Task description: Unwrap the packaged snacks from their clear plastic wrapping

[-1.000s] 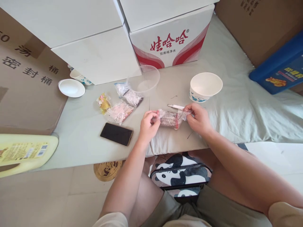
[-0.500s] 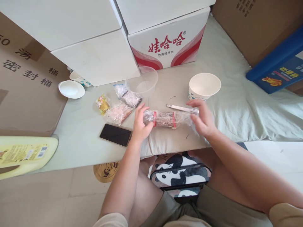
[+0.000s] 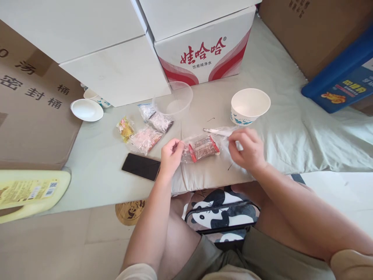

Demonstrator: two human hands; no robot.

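Note:
A red-ended snack packet [image 3: 204,148] lies inside a clear plastic bag [image 3: 186,154] on the cloth-covered surface. My left hand [image 3: 171,153] is closed, pinching the bag's left end. My right hand [image 3: 247,149] is closed on the bag's right end, its fingertips partly hidden. A white pen-like tool [image 3: 211,131] lies just behind the bag, its right part covered by plastic and my hand. A white paper bowl [image 3: 250,107] with a blue pattern stands behind my right hand. To the left of the bag are several wrapped packets [image 3: 147,140] and a black phone [image 3: 141,166].
A clear plastic bowl [image 3: 175,102] stands before white boxes [image 3: 204,54]. A white bowl [image 3: 86,110] lies tilted by the cardboard box [image 3: 32,101] at left. A yellow jug [image 3: 35,190] is front left, a blue container [image 3: 335,85] far right.
Both hands have gone from spread fingers to pinching the bag's ends. The bag has been spread flatter and the packet inside now lies tilted.

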